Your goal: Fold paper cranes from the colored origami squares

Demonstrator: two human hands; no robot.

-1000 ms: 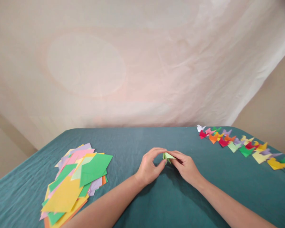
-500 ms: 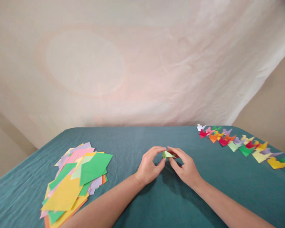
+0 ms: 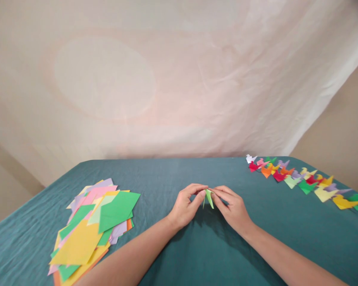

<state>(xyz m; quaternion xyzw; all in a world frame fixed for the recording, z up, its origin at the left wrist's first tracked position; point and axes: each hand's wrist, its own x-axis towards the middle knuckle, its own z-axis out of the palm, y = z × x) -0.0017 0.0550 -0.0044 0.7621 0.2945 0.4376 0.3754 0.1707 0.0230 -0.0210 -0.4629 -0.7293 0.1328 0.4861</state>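
Note:
A small piece of folded light green paper is held up between my two hands, above the middle of the table. My left hand pinches its left side between thumb and fingers. On the other side, my right hand grips it the same way, thumb toward me. Two narrow flaps of the paper hang down between the thumbs. The fingers cover the rest of its shape.
On the left lies a loose pile of coloured paper sheets, partly behind my left forearm. Rows of small folded paper birds in many colours run along the right side. A teal cloth covers the table, with a pale fabric backdrop behind.
The green paper has turned in my fingers: its flaps now point downward, where before it lay wider toward the right. My left thumb has moved up a little.

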